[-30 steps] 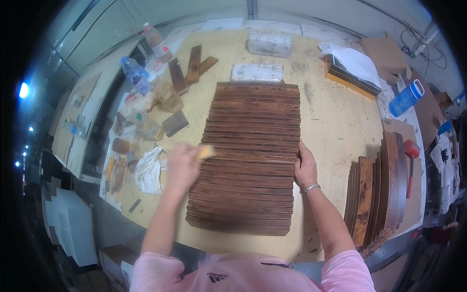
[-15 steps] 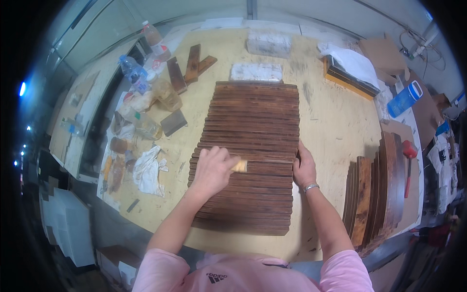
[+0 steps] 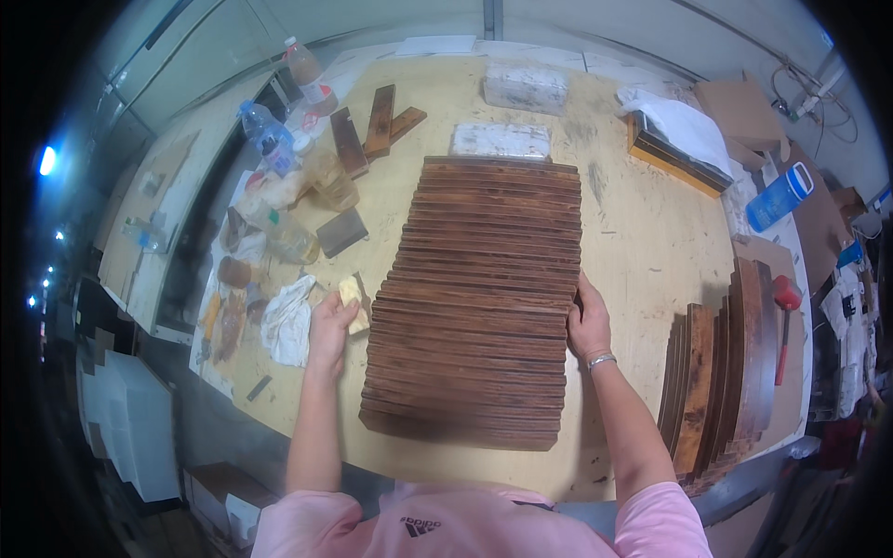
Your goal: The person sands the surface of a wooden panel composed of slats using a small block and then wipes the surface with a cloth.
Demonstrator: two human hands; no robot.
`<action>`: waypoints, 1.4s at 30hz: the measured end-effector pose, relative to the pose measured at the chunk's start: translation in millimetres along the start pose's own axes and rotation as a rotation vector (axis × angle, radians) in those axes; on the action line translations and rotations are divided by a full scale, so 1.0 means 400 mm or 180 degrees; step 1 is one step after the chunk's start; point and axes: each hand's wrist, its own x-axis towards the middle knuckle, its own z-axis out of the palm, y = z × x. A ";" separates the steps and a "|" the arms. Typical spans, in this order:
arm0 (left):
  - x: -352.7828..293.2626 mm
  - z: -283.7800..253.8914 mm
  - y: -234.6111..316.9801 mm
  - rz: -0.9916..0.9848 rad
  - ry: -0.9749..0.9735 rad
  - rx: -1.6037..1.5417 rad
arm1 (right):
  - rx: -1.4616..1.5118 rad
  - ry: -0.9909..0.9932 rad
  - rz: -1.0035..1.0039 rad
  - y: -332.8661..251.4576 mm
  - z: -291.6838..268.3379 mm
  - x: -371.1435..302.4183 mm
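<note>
A row of dark brown wooden strips (image 3: 479, 298) lies edge to edge on the pale wooden table, with a ridged, glossy surface. My left hand (image 3: 327, 327) is beside the row's left edge, closed around a pale yellow pad (image 3: 352, 299); whether this is a sponge or folded sandpaper I cannot tell. Against the right ends of the strips rests my right hand (image 3: 590, 325), its fingers stretched along the edge and partly hidden by it. Close to my left hand lies a crumpled white cloth (image 3: 288, 321).
Bottles (image 3: 270, 139) and a jar of amber liquid (image 3: 330, 181) crowd the left side near a dark flat plate (image 3: 342, 232). White-wrapped blocks (image 3: 502, 141) stand beyond the row. At right are more strips (image 3: 693, 386), a red-headed mallet (image 3: 786, 296) and a blue bottle (image 3: 779, 197).
My left hand has moved left with the pad, off the middle of the strips to beside their left edge. My right hand remains at the right edge.
</note>
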 end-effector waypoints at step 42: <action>-0.066 0.344 0.019 0.2905 -0.0696 0.3325 | 0.0044 0.0020 0.0089 -0.006 0.002 -0.159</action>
